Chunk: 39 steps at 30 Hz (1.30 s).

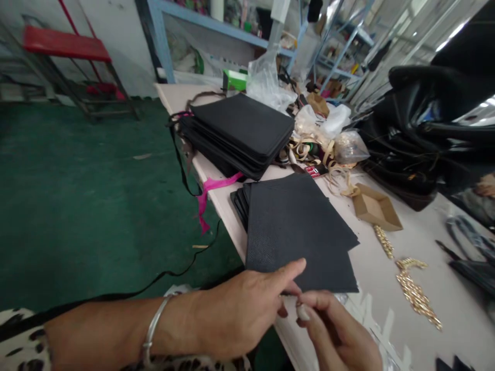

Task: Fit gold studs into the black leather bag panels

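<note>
My left hand (242, 309), with a silver bangle on its wrist, reaches over the near edge of a black leather-like sheet (294, 232). Its index finger points forward, while the other fingers curl beneath and are partly hidden. Just to the right, my right hand (336, 330) has thumb and index finger pinched together close to the left fingertips. Whatever lies in that pinch is too small to make out. The top sheet rests on a pile of similar black sheets at the table's left edge. White strips (386, 327) lie beside the right hand.
Behind the sheets stands a tall stack of black panels (243, 126). An open cardboard box (377, 206) and gold chains (415, 293) lie to the right on the table (452, 319). Black bags (417, 123) are heaped at the back right. A pink strip (218, 185) hangs over the left edge.
</note>
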Each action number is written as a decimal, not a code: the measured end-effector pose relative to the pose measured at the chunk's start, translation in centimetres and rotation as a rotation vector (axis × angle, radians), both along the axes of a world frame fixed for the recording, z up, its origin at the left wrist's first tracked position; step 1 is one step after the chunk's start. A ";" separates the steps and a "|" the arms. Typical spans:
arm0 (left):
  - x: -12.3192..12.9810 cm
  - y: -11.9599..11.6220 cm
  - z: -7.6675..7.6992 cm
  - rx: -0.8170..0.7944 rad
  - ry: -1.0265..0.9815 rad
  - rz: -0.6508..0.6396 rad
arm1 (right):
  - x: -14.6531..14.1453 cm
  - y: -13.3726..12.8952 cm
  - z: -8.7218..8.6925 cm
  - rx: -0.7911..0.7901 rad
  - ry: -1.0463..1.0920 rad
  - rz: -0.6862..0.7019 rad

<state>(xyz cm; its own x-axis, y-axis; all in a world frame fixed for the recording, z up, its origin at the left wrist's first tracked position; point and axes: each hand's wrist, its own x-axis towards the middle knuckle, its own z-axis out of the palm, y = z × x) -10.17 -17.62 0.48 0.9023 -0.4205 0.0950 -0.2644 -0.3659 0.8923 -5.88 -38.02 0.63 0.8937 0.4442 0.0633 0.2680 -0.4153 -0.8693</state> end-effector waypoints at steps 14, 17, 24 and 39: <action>2.0 4.9 -3.2 -0.500 0.471 0.658 | 11.0 3.8 -1.8 0.074 0.166 -0.207; 2.8 4.4 -2.4 -0.576 0.438 0.601 | 11.8 4.9 -2.1 0.062 0.191 -0.156; 6.9 4.0 -0.4 -0.697 0.764 0.591 | 12.1 5.3 -2.4 0.161 0.343 -0.113; 7.4 3.0 -0.7 -0.647 0.823 0.658 | 11.4 5.1 -2.1 0.163 0.315 0.030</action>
<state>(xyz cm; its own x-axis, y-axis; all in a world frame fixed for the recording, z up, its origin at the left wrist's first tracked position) -2.73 -14.61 -0.20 0.8137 0.0491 -0.5793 0.5282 0.3538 0.7719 5.48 -32.93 -1.51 0.8672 0.4776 -0.1410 -0.0138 -0.2600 -0.9655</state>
